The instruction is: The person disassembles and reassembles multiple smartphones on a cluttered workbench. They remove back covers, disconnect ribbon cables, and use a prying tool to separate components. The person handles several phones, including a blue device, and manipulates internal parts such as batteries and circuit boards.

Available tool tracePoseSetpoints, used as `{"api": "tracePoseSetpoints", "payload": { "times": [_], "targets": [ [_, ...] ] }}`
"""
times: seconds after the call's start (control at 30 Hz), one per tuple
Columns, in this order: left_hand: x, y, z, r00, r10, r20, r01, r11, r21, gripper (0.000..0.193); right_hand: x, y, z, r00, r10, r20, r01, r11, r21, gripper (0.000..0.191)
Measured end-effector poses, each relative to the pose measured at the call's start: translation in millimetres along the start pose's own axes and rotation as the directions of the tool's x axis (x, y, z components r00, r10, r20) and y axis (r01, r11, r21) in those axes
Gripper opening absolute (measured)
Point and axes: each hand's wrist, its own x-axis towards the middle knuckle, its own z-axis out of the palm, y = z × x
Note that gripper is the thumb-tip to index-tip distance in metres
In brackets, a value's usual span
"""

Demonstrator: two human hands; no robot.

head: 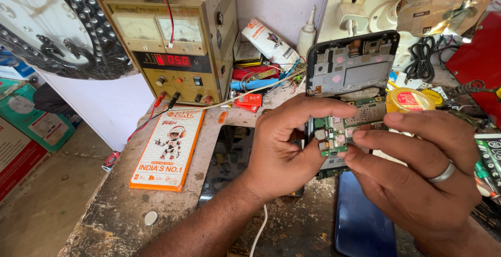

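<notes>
Both hands pinch a green circuit board [339, 131] over the opened phone frame [349, 63], centre-right above the workbench [115, 205]. Left hand [282, 152] grips its left edge, right hand [417, 168] its right. Orange-white box [167, 150] lies left, power supply [172, 43] far left.

The bench [120, 205] looks rough, worn and stained; the orange box [168, 150] is glossy card; the ring [442, 173] is smooth, shiny metal.
</notes>
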Motion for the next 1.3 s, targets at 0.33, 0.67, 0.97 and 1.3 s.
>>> {"api": "tracePoseSetpoints", "payload": {
  "times": [0.33,0.67,0.97,1.3],
  "targets": [
    [3,3,-3,1.000,0.008,0.020,-0.009,0.997,0.076,0.047,5,1,2,0.999,-0.019,-0.032,0.019,0.999,0.027,0.024],
    [9,17,6,0.997,0.007,0.073,-0.013,0.996,0.083,0.054,9,7,-13,0.999,0.045,-0.023,-0.045,0.999,-0.006,0.023],
    [3,18,20,0.970,-0.195,0.143,0.210,0.972,-0.101,0.090,10,17,-16,0.971,0.229,-0.075,-0.233,0.971,-0.053,0.023],
    [0,14,23,0.964,-0.201,0.175,0.222,0.968,-0.113,0.089,-4,25,-11,0.951,0.280,-0.131,-0.289,0.956,-0.049,0.033]
  ]
}}
